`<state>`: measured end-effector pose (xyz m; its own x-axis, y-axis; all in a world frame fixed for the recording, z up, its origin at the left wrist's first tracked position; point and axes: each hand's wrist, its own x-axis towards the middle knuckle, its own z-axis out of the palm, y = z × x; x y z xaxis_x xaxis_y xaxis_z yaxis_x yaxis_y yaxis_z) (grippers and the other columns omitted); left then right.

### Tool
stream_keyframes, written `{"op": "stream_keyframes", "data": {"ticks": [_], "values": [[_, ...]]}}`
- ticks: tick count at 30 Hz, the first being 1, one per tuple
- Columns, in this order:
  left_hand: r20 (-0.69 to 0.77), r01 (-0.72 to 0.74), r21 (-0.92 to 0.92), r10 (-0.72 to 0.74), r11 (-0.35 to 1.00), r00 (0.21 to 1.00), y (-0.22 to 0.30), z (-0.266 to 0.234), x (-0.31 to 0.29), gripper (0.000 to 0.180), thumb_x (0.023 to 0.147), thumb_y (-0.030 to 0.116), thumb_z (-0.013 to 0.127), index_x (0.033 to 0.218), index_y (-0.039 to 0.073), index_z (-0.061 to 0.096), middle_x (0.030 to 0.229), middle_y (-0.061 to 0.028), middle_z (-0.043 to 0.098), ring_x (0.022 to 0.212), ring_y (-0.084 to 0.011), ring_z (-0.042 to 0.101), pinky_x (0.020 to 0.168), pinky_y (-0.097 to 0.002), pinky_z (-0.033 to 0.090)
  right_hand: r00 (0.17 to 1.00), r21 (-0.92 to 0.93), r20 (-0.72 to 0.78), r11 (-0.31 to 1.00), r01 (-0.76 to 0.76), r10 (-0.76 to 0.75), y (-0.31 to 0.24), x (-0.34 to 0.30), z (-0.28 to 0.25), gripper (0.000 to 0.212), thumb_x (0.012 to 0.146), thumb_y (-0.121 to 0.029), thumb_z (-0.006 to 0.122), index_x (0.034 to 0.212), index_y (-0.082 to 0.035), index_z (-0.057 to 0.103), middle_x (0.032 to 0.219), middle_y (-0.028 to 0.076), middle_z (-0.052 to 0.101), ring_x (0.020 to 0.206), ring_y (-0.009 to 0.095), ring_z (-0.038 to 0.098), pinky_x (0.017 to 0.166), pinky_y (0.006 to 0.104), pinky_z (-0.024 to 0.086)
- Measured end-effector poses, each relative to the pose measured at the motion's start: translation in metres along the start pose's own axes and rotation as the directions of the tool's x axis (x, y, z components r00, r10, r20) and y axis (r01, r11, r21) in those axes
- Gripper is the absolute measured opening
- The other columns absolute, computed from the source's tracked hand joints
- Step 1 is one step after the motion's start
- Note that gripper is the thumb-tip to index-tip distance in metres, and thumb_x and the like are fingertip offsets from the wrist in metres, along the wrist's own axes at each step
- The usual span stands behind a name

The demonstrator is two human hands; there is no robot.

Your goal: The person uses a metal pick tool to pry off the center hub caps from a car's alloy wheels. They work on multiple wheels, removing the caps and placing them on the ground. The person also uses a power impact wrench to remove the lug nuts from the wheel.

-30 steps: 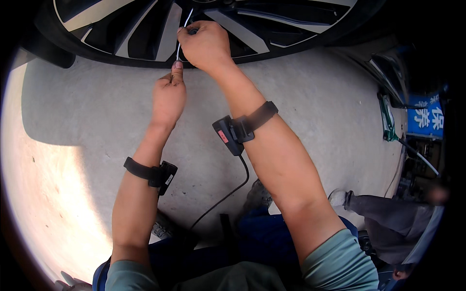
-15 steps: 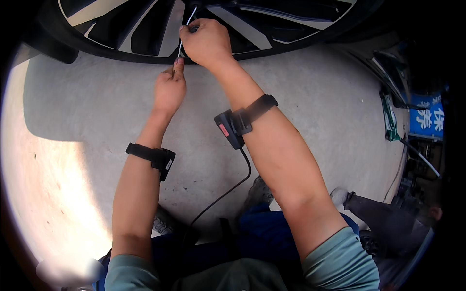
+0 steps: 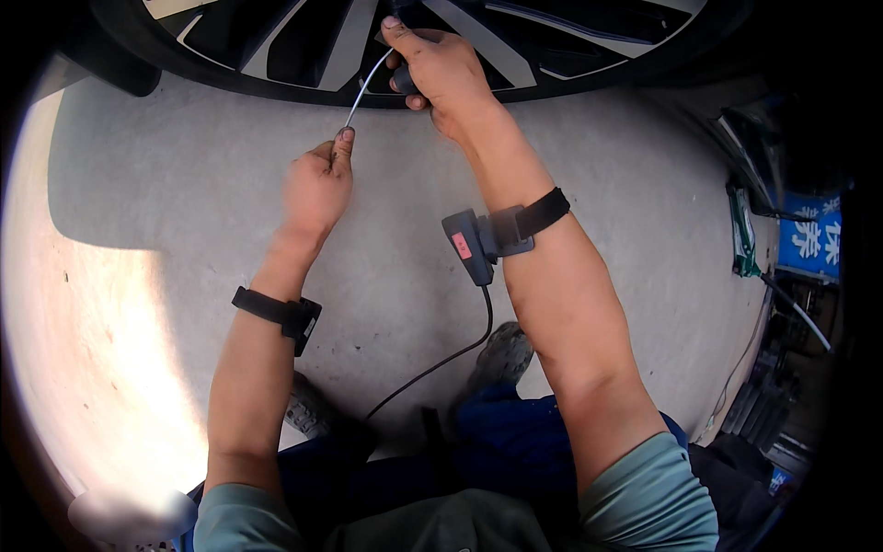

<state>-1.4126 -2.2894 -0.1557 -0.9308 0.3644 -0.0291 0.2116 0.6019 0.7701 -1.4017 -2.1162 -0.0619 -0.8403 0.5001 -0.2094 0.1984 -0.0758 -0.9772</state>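
Observation:
A car wheel with black and silver spokes point(image 3: 350, 46) and a dark tyre point(image 3: 276, 90) fills the top of the view. My left hand point(image 3: 319, 184) is closed below the tyre, thumb and fingers pinching the lower end of a thin silvery rod point(image 3: 362, 90). The rod bows slightly upward to my right hand point(image 3: 448, 75), which is in front of the spokes. The right fingers curl around a black rounded piece point(image 3: 405, 81), partly hidden by the palm. Right thumb and forefinger come together above the rod's upper end; what they pinch, if anything, is hidden.
A black band with a small box sits on each forearm, and a cable point(image 3: 432, 368) hangs from the right box point(image 3: 469, 247). Right of me are a green tool with a long handle point(image 3: 743, 230) and a blue sign point(image 3: 809, 235). Sunlight falls on the left floor.
My right hand has shifted right and turned, so the black piece shows more. My left hand has dropped slightly. The rod, straighter before, now looks bowed.

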Motion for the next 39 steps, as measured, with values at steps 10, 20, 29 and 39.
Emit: {"op": "stream_keyframes", "data": {"ticks": [10, 20, 29, 39], "values": [[0.069, -0.371, 0.361, 0.372, 0.855, 0.926, -0.004, -0.044, 0.013, 0.051, 0.097, 0.045, 0.060, 0.067, 0.004, 0.062, 0.052, -0.0131, 0.052, 0.049, -0.0327, 0.049, 0.049, -0.0394, 0.040, 0.937, 0.180, 0.336, 0.970, -0.161, 0.093, 0.000, -0.001, -0.054, 0.045, 0.092, -0.042, 0.068, 0.105, 0.001, 0.062, 0.079, 0.008, 0.060, 0.058, 0.009, 0.056, 0.033, 0.0139, 0.033], [0.080, -0.478, 0.408, 0.491, 0.778, 0.867, 0.015, -0.057, 0.028, 0.028, 0.091, 0.030, 0.069, 0.079, 0.004, 0.070, 0.066, -0.0106, 0.059, 0.059, -0.0271, 0.056, 0.056, -0.0367, 0.044, 0.734, 0.231, 0.629, 0.840, -0.491, 0.256, 0.017, -0.003, -0.077, 0.039, 0.098, -0.047, 0.058, 0.097, -0.007, 0.057, 0.077, 0.006, 0.058, 0.051, 0.011, 0.051, 0.032, 0.0189, 0.030], [0.052, -0.462, 0.055, 0.459, 0.885, 0.887, 0.039, -0.035, 0.027, 0.022, 0.090, 0.018, 0.072, 0.081, -0.002, 0.069, 0.063, -0.0080, 0.049, 0.066, -0.0213, 0.044, 0.062, -0.0349, 0.039, 0.818, 0.708, 0.547, 0.620, -0.338, -0.178, 0.006, -0.014, -0.079, 0.045, 0.096, -0.036, 0.056, 0.127, -0.004, 0.054, 0.102, 0.015, 0.056, 0.067, 0.016, 0.059, 0.038, 0.0158, 0.047], [0.031, -0.254, -0.311, 0.277, 0.916, 0.960, 0.069, -0.022, 0.023, 0.030, 0.097, 0.021, 0.067, 0.084, -0.006, 0.064, 0.069, -0.0022, 0.042, 0.066, -0.0108, 0.035, 0.058, -0.0295, 0.032, 0.728, 0.731, 0.634, 0.510, -0.454, -0.260, -0.004, 0.002, -0.073, 0.023, 0.101, -0.025, 0.054, 0.118, -0.009, 0.054, 0.101, 0.012, 0.055, 0.060, 0.012, 0.052, 0.036, 0.0178, 0.034]]}}
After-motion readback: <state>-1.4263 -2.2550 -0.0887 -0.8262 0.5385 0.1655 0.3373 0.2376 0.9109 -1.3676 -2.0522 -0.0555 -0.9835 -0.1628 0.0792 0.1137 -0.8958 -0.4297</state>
